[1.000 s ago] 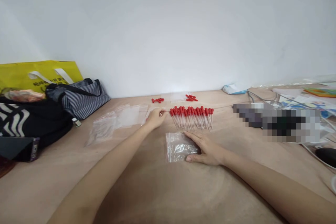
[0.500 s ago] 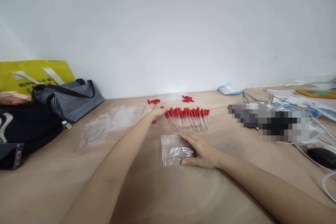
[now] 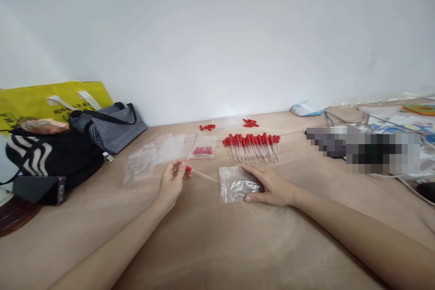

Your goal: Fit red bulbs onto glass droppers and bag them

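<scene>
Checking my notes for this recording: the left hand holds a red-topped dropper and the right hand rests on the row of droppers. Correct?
No, the head view shows the right hand on the clear zip bag, not the row of droppers; the left hand holds a red-topped dropper.

I can't see the clear zip bag [image 3: 234, 186] where my right hand [image 3: 272, 189] covers it; the left edge crops a yellow tote bag [image 3: 27, 103].

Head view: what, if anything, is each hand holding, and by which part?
The left hand holds a dropper by its red bulb. The right hand grips nothing visible; it rests spread over the clear bag.
</scene>
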Demonstrator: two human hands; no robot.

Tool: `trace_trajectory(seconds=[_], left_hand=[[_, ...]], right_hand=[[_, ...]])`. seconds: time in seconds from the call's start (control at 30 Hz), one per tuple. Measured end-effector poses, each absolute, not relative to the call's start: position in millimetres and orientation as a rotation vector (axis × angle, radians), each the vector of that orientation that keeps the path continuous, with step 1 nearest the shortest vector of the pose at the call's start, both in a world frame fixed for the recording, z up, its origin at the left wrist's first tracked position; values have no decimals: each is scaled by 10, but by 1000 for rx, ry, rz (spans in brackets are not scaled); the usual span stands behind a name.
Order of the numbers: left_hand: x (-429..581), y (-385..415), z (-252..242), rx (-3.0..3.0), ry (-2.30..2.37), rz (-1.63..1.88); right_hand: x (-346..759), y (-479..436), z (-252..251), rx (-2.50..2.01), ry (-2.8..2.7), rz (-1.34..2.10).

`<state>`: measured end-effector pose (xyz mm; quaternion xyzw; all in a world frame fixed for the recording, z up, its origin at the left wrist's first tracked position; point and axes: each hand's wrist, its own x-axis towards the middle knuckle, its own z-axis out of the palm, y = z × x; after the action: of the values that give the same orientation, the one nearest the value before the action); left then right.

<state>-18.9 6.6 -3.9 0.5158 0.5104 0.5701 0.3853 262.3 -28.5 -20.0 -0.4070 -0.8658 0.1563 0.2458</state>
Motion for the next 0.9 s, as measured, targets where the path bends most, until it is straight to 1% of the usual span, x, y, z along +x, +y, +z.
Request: trace_trajectory(seconds=[0.23, 0.43, 0.53, 0.7, 0.9], left_hand=[[61, -68, -88, 1366, 1233, 1330], [144, -201, -93, 1624, 1173, 952], [159, -179, -84, 1677, 1079, 845], [175, -124, -63, 1855, 968, 772], [160, -101, -65, 2056, 923, 704]], right_hand=[[2592, -274, -203, -1108, -2358, 407], [2548, -240, -208, -1050, -2396, 438], [2543, -233, -203, -1025, -2393, 441], [2532, -224, -206, -1003, -2373, 460], [2666, -216, -232, -949, -2338, 566]])
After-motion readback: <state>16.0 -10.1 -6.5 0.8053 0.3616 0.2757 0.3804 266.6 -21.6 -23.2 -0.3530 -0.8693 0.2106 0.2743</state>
